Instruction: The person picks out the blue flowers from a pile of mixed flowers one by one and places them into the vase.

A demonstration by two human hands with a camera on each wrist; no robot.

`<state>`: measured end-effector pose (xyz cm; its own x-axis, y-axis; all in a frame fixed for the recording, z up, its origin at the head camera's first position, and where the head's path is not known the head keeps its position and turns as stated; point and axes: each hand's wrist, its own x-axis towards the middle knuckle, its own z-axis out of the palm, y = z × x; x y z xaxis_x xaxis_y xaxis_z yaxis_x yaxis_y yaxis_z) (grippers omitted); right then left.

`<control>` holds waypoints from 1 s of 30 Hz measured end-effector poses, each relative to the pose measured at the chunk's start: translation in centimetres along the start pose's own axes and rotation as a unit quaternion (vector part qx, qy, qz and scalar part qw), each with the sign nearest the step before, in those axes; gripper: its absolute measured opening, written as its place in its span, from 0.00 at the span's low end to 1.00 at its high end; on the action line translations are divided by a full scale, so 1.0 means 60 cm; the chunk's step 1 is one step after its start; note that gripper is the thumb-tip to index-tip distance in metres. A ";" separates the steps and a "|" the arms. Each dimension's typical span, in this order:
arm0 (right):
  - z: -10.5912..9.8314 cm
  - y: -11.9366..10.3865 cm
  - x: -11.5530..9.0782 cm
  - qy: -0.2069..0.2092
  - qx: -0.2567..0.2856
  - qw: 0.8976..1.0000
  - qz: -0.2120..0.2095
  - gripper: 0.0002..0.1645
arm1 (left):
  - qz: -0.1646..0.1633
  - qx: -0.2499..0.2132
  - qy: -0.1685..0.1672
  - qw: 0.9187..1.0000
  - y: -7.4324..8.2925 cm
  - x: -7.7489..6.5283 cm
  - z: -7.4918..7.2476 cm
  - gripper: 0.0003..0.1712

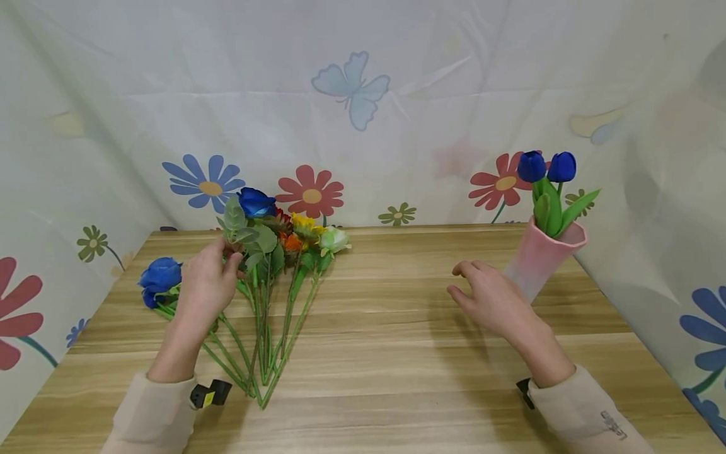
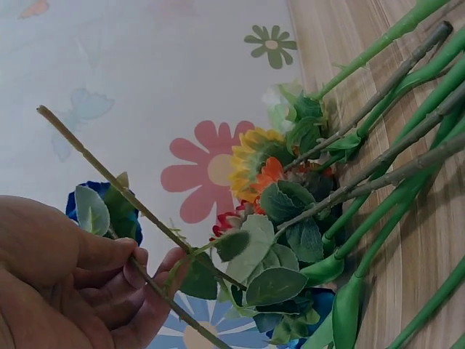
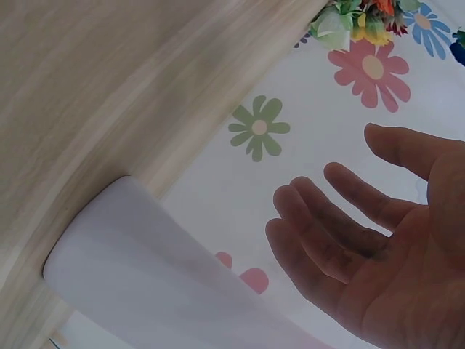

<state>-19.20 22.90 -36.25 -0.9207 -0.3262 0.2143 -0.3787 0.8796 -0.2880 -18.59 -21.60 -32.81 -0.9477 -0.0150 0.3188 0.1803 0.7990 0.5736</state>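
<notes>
Near edge: both sleeves (image 1: 155,413) cut off by the frame. Black gadget (image 1: 210,394) at left cuff shows; the one at right cuff is mostly hidden.

Stems (image 1: 266,353) fan toward the person on the table (image 1: 386,353), left of center. Mid-stems partly covered by left hand (image 1: 207,280), reaching over them. Its thumb and finger pinch a thin stem (image 2: 196,322); can't tell which head it carries, leaves (image 1: 263,239) crowd it. Blue rose (image 1: 161,277) beside that wrist, partly blocked.

Right hand (image 1: 496,299) holds nothing: fingers loosely bent and spread, just beside the vase (image 1: 541,258), gap visible from right wrist. From the head view it hides part of the vase's foot; wrist view shows the foot on the table, mouth out of frame. Two blue tulips (image 1: 531,167) in vase, lower stems hidden inside.

Farther back, pile's heads overlap: yellow flower (image 1: 306,230), white flower (image 1: 334,239). Behind: printed backdrop (image 1: 431,113).
</notes>
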 end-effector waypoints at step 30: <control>-0.001 0.004 0.000 0.001 0.007 1.000 -0.006 0.20 | -0.003 0.062 -0.021 0.998 -0.012 0.004 0.008 0.18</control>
<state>-19.29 23.10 -36.26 -0.9156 -0.3365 0.2201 -0.3917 0.8702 -0.2989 -19.10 -21.87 -33.51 -0.9592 0.0029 0.2828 0.1430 0.8676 0.4763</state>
